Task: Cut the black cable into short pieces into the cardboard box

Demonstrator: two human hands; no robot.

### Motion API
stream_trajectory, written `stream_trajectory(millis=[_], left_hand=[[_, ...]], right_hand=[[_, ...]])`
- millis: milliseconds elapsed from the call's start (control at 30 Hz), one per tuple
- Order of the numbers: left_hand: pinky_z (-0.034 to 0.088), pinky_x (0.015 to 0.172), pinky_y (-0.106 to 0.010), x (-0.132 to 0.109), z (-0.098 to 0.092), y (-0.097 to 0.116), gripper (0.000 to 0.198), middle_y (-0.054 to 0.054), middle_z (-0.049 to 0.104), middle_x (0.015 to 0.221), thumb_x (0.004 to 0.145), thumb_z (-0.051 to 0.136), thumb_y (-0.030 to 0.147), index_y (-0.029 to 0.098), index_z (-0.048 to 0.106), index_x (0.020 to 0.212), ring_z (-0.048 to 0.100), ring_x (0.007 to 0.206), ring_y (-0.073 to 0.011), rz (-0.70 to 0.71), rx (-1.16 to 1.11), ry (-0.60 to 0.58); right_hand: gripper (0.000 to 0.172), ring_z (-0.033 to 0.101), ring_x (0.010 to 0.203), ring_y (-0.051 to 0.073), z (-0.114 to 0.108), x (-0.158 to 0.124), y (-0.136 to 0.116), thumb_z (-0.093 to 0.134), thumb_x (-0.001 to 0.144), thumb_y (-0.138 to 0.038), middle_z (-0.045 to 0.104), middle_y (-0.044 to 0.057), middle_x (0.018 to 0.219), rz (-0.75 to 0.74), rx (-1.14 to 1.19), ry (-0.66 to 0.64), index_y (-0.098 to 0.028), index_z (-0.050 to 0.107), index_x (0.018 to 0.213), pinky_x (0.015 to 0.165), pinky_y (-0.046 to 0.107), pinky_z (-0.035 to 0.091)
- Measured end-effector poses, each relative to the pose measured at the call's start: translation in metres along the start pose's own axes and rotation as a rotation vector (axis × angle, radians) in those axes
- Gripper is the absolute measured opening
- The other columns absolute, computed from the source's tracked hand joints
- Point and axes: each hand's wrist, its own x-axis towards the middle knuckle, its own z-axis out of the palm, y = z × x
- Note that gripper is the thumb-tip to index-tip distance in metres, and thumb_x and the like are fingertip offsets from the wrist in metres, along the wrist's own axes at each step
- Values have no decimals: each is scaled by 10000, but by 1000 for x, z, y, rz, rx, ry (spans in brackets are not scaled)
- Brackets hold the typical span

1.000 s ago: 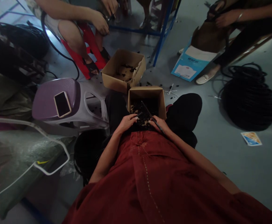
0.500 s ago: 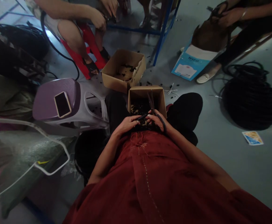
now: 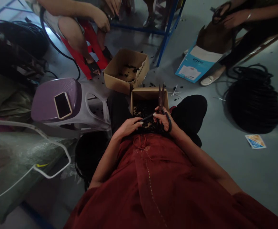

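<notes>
Presently, from the head view, one pair of black-handled scissors [image 3: 161, 97] is gripped upright in the right hand [image 3: 164, 119]; one black cable strip [image 3: 148, 117] is pinched by the left hand [image 3: 128, 126], above black offcuts [image 3: 143, 109] in one carton [image 3: 149, 93]; a second carton [image 3: 119, 76] stands beyond.

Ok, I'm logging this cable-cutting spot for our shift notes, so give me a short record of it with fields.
Left hand: holds a thin black strip over the box
Right hand: grips black-handled scissors, blades open and pointing up
On lap: cardboard box holding black cut pieces
Nearby: second cardboard box, coil of black cable
Beside person: smartphone on purple plastic stool
</notes>
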Motion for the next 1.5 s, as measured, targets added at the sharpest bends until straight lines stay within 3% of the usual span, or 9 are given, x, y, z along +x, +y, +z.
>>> stream_trajectory(millis=[100, 200, 367, 500, 933, 1200, 1500], left_hand=[[353, 540, -210, 8, 5, -8, 400, -10, 600, 707, 816, 503, 376, 127, 636, 1099, 458, 545, -83, -36, -115, 36], [336, 541, -206, 15, 8, -21, 420, 3, 566, 661, 796, 534, 373, 114, 637, 1110, 426, 538, -71, -39, -254, 150], [330, 542, -195, 22, 6, -42, 452, 9, 554, 673, 764, 586, 376, 112, 627, 1128, 423, 549, -53, -25, -458, 330], [337, 537, -195, 28, 6, -53, 502, 11, 559, 678, 740, 611, 390, 100, 609, 1149, 429, 539, -48, -33, -538, 416], [360, 576, -201, 29, 10, -58, 422, 1, 576, 703, 794, 550, 378, 127, 631, 1123, 436, 561, -62, 5, -374, 348], [352, 567, -199, 29, 11, -55, 433, -4, 578, 708, 800, 539, 377, 118, 625, 1136, 428, 565, -65, -5, -355, 316], [336, 575, -204, 28, 9, -53, 439, 2, 553, 694, 814, 530, 381, 117, 618, 1154, 412, 571, -67, 8, -352, 225]], right_hand=[[386, 504, 569, 131, 0, 1, -1, 524, 743, -416, 476, -45, 670, -23, -21, -1, -257, 375, 1062, 553, 274, 443], [393, 544, 616, 130, -2, 1, 3, 519, 760, -435, 537, -21, 756, -44, -41, 23, -245, 383, 1076, 579, 273, 462], [425, 585, 693, 152, -12, -4, 24, 547, 764, -482, 584, 19, 844, -38, -367, -7, -206, 454, 1074, 623, 288, 482], [403, 597, 731, 163, -16, -15, 36, 530, 796, -468, 617, 29, 854, -26, -488, -74, -199, 472, 1090, 679, 301, 486], [482, 615, 918, 209, -9, -26, 25, 535, 808, -475, 646, 83, 1054, -12, -677, -179, -200, 471, 1198, 756, 292, 453], [498, 620, 915, 226, -7, -27, 17, 535, 813, -454, 656, 98, 1039, 12, -728, -198, -183, 459, 1224, 749, 294, 456], [513, 609, 961, 224, -8, -22, 25, 543, 811, -462, 640, 103, 1082, 16, -628, -227, -178, 445, 1227, 814, 331, 464]])
